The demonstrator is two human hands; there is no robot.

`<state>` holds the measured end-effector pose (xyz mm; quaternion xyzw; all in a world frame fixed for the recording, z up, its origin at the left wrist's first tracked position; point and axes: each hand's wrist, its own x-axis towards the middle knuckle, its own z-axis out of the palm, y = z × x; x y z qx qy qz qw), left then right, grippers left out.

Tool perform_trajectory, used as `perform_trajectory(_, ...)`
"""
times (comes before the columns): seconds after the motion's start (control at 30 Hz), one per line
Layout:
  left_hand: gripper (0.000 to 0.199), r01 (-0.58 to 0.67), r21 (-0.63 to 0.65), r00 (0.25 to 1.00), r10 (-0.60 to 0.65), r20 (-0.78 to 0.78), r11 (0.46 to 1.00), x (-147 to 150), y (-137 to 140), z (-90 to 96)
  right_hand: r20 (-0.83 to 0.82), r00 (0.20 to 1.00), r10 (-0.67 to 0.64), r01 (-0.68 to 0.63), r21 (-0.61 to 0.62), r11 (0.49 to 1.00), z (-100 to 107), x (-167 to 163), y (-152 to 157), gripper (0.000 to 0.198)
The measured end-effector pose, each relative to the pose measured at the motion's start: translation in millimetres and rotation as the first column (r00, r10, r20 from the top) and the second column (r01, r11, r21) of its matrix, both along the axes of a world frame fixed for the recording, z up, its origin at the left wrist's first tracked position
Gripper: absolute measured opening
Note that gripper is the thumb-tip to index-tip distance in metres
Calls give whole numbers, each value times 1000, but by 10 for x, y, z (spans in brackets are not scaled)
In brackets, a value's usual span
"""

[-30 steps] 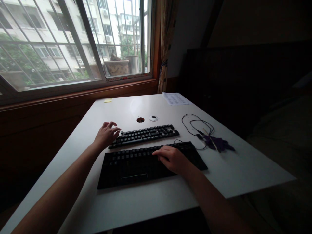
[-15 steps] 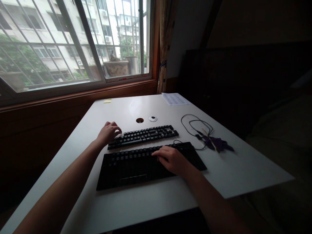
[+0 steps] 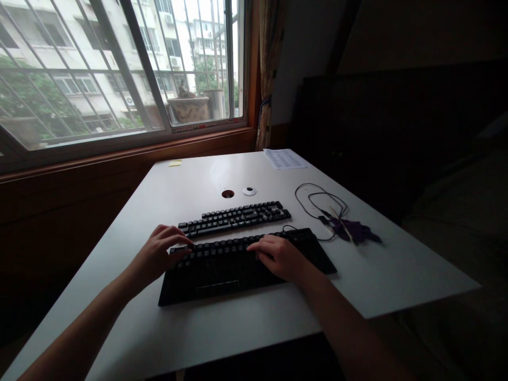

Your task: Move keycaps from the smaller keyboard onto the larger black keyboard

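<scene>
A black keyboard [image 3: 238, 275] with a wide palm rest lies on the white table. Behind it, rows of loose dark keycaps [image 3: 238, 217] are laid out in keyboard order. Thumb and forefinger of my left hand [image 3: 161, 248] are pinched over the keyboard's upper left keys, seemingly on a keycap that the fingertips mostly hide. My right hand [image 3: 278, 256] rests on the right middle of the keyboard, forefinger stretched out to the keys and the other fingers loosely bent. Nothing shows in it.
To the right lie a looped black cable [image 3: 317, 193] and a purple cloth [image 3: 357, 233] with a thin stick across it. A printed sheet [image 3: 284, 159] and a yellow note [image 3: 175, 163] are at the far edge. The tabletop has a round hole [image 3: 227, 194] beside a white ring [image 3: 249, 191].
My left hand has come back from the left end of the keycap rows to the keyboard's upper left corner. My right hand stays in place.
</scene>
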<state>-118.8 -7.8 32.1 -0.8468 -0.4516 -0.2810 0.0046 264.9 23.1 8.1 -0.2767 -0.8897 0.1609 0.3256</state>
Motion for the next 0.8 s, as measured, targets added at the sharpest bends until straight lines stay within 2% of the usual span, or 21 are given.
perform_trajectory(0.17,12,24,-37,999,-25,-28,999,121,-266,-98,-5,1000,-14,14,-11,1000,-17,0,14,28)
perform_trajectory(0.43,14,-20,3,997,21,-72,1000,118,-292,-209,-8,1000,-22,22,-17,1000,8,-3,-8,29)
perform_trajectory(0.8,20,-61,209,990,86,-112,976,277,-460,-218,5,1000,-20,20,-5,1000,8,-5,0,28)
